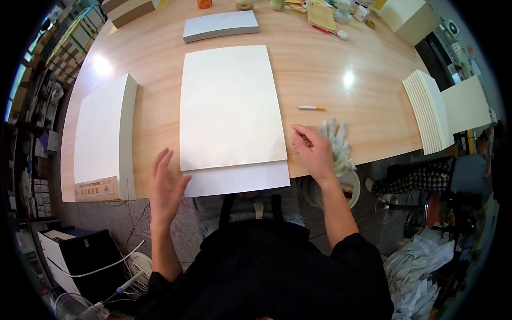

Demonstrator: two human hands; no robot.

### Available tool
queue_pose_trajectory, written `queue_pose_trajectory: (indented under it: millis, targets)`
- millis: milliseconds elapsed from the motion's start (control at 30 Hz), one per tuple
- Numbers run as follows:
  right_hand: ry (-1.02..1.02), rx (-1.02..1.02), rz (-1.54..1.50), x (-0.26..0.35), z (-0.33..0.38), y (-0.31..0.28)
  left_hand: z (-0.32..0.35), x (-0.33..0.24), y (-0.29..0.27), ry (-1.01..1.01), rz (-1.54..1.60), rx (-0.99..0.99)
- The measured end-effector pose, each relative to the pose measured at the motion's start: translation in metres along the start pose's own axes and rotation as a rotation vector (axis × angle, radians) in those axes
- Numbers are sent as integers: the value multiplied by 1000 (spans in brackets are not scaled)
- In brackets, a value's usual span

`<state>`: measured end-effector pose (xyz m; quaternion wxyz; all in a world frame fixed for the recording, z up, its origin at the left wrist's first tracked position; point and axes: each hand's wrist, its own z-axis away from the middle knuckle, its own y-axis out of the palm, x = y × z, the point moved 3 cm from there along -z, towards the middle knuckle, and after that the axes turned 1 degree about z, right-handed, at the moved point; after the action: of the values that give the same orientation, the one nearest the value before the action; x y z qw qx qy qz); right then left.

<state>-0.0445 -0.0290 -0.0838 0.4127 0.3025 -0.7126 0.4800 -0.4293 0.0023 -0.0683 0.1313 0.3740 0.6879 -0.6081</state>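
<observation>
A large cream-white sheet or board (229, 106) lies in the middle of the wooden table. From under its near edge a whiter sheet (237, 180) sticks out past the table's front edge. My left hand (166, 186) is at the left of these sheets, fingers up and thumb apart, holding nothing. On the other side my right hand (313, 152) hovers by the sheet's right edge, its fingers loosely bent and nothing visible in them. A whitish work glove (337, 141) with green stains lies just right of that hand, and a cigarette (311, 108) rests beyond it.
Tall white paper stack (101, 130) at left, with a brown printed strip (96, 189) at its near end. Grey-white stack (221, 26) at the back. Layered cream boards (426, 112) at the right edge. Jars, brush (337, 33) and yellow pad (321, 16) stand far right. A bucket (349, 189) is below the table edge.
</observation>
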Motion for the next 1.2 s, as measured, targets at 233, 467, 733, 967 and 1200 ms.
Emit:
queue_pose_trajectory:
  millis: [233, 467, 733, 967, 1200]
  targets:
    - [-229, 237, 281, 38, 54, -25, -30, -74, 24, 464, -379, 471]
    - [-261, 390, 438, 40, 68, 4, -45, -60, 10, 381, -162, 518]
    - [-219, 453, 397, 46, 55, 8, -38, -48, 8, 392, -124, 462]
    - [-255, 326, 291, 23, 34, 24, -54, -6, -4, 215, 28, 510]
    - [-164, 49, 226, 17, 2, 44, -82, -2, 20, 94, 69, 331]
